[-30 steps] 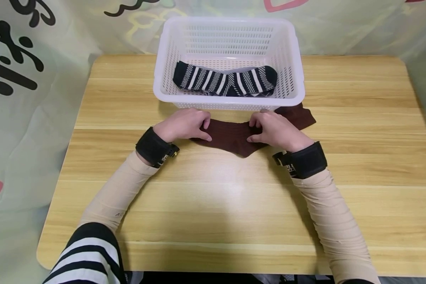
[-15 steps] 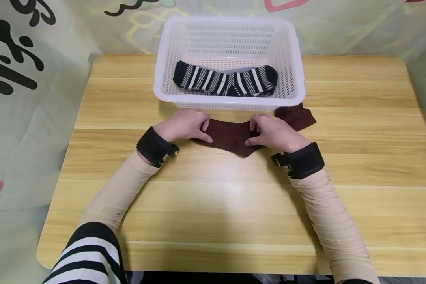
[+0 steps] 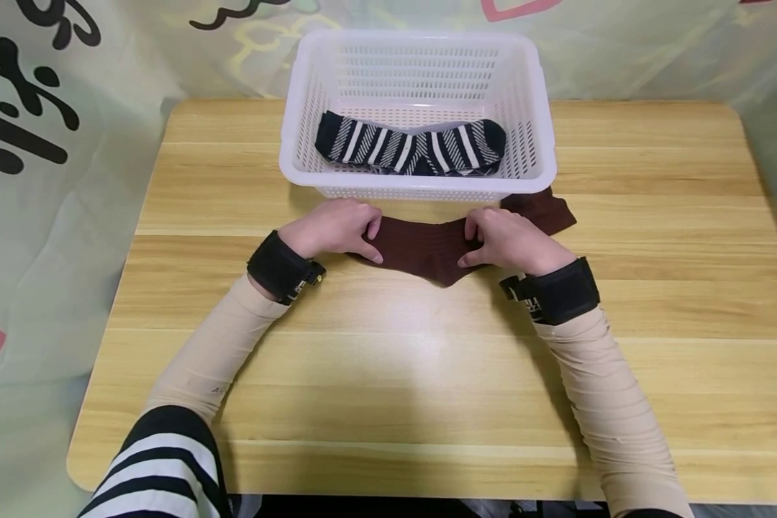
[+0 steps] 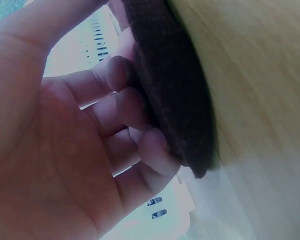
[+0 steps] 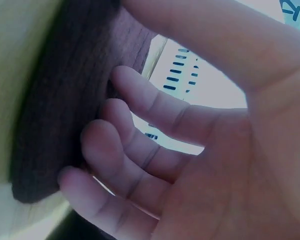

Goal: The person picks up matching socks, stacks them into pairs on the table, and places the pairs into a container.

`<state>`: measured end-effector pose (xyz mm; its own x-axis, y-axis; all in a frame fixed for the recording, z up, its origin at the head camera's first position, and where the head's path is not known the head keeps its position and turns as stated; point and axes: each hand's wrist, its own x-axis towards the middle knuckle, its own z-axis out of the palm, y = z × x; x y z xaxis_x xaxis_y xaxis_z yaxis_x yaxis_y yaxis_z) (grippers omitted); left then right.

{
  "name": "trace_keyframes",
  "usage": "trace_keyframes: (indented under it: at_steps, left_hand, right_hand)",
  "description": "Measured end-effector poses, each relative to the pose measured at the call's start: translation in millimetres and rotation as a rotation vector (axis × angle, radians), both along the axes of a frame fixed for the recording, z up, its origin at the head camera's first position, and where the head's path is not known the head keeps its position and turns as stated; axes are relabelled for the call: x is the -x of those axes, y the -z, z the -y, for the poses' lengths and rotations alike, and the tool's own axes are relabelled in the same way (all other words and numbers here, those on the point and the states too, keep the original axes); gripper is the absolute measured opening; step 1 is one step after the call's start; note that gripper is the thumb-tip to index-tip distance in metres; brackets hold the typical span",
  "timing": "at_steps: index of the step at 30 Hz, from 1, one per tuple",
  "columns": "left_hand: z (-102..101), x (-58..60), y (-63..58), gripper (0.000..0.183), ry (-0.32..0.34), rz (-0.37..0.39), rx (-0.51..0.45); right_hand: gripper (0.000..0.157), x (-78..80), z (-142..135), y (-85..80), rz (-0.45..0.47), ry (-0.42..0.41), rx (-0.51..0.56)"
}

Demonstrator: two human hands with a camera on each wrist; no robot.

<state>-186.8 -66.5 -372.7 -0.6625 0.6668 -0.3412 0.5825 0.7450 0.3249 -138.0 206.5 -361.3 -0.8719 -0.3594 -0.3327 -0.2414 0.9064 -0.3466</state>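
Note:
A dark brown sock [image 3: 421, 248] lies flat across the table just in front of the basket. My left hand [image 3: 337, 229] holds its left end, thumb on the near edge and curled fingers at the far edge. At its right part, my right hand [image 3: 511, 239] grips the same sock [image 5: 55, 115] between thumb and curled fingers, covering that end. In the left wrist view, bent fingertips touch the edge of the sock [image 4: 175, 85]. A second brown piece, apparently another sock [image 3: 540, 210], lies beyond my right hand, partly under the basket's front edge.
A white perforated plastic basket [image 3: 417, 184] stands at the back of the wooden table [image 3: 388, 388]. Inside it lie black-and-white patterned socks [image 3: 408, 147]. A printed cloth [image 3: 52, 237] hangs behind and to the left.
My right hand shifted slightly left along the brown sock, then back right. My left hand stayed nearly still. The sock and basket kept their places.

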Motion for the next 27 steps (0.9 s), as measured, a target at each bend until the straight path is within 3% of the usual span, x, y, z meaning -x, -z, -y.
trace_keyframes:
  at_steps: [7, 14, 18, 27]
  left_hand:
    - [-2.7, -5.3, -4.9, 0.038, 0.009, -0.041, -0.034]
    - [-14.0, -14.8, -5.3, 0.029, 0.110, -0.047, -0.165]
    - [-18.3, -18.3, -3.1, 0.029, 0.126, -0.039, -0.144]
    - [-18.2, -20.7, 1.1, 0.030, 0.087, -0.046, -0.084]
  right_hand:
    - [0.030, -0.9, 10.4, 5.3, -0.071, -0.067, 0.101]
    - [0.017, -7.7, 31.2, 10.2, -0.077, -0.196, 0.233]
    - [0.016, -10.6, 37.1, 10.8, -0.090, -0.208, 0.242]
    - [0.024, -11.0, 39.2, 13.8, -0.057, -0.179, 0.146]
